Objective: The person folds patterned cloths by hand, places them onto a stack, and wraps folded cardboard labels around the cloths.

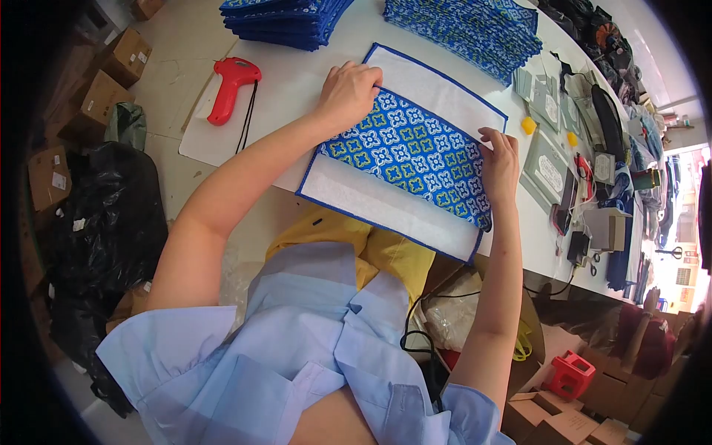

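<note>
A cloth point(408, 152) with a blue, white and green pattern lies across a white cloth point(437, 85) with blue edging at the table's front edge. My left hand point(348, 96) pinches the patterned cloth's upper left corner, fingers curled. On the right side, my right hand point(500, 163) has its fingers bent at the patterned cloth's upper right edge, thumb and forefinger close together on it. White strips of the lower cloth show above and below the patterned one.
A red tagging gun point(233, 89) lies at the left. Stacks of folded blue cloths point(285, 22) and patterned cloths point(467, 33) stand at the back. Grey-green cards point(547, 169), yellow pieces and scissors point(594, 265) are on the right. Boxes point(100, 104) and black bags stand beyond the left edge.
</note>
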Available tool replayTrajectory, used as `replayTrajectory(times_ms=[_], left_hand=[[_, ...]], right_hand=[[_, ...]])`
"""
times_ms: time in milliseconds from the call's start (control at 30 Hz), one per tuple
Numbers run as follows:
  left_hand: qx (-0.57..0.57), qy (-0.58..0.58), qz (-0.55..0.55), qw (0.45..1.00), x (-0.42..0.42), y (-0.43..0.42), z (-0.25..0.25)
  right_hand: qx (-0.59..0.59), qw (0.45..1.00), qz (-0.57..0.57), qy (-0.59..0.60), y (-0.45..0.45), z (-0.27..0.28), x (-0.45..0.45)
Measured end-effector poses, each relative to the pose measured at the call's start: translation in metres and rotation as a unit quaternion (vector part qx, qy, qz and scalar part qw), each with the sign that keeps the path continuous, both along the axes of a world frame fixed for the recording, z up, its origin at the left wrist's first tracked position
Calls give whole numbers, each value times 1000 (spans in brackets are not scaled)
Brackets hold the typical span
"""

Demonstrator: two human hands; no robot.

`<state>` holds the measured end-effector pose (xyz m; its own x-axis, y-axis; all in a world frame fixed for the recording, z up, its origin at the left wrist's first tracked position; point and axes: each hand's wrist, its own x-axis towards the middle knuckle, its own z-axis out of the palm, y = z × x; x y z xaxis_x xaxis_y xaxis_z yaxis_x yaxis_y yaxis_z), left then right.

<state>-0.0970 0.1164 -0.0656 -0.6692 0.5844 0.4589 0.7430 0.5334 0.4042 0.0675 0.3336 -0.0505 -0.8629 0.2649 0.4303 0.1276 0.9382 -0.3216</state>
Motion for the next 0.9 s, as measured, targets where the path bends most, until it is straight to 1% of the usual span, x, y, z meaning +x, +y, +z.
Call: replayTrajectory(times_ms=[133, 200, 233, 267, 333, 367, 433, 467, 533, 567, 633, 667, 700, 800, 833, 900], left_hand=[[11, 20, 13, 1000, 2, 2, 0], [-3, 36, 14, 999, 0, 3, -4], [-16, 51, 14, 998, 2, 3, -6], [-17, 49, 10, 999, 3, 4, -7], [-73, 100, 32, 992, 10, 3, -1], [-74, 100, 26, 992, 15, 1, 3], [-102, 220, -1, 970, 29, -7, 14], [-103, 218, -7, 970, 42, -13, 20], [-155, 103, -131, 974, 71, -27, 26], [-158, 101, -135, 973, 82, -35, 20], [-218, 15, -168, 961, 91, -50, 4], [-237, 44, -171, 955, 90, -53, 2], [-239, 45, -173, 954, 89, -53, 2], [-238, 35, -150, 959, 90, -55, 2], [-237, 35, -149, 959, 90, -55, 1], [-237, 33, -145, 960, 90, -55, 2]], right_hand=[[22, 1000, 5, -3, -11, 1, 2], [75, 997, 19, 16, -36, 3, 7], [78, 996, 33, -29, -51, 6, 12], [105, 992, 53, -44, -68, 9, 18], [121, 984, 79, -101, -97, 3, 32], [119, 985, 74, -102, -107, -3, 38], [96, 982, 92, -136, -119, -13, 46], [92, 982, 88, -138, -118, -14, 48], [96, 982, 90, -133, -118, -16, 48], [91, 983, 87, -135, -118, -16, 48], [85, 984, 88, -128, -117, -17, 47], [75, 985, 85, -133, -117, -17, 47], [73, 985, 83, -133, -114, -17, 48], [76, 984, 30, -160, -99, -15, 59], [75, 983, 31, -162, -89, -18, 66], [102, 980, -57, -162, -69, -26, 79]])
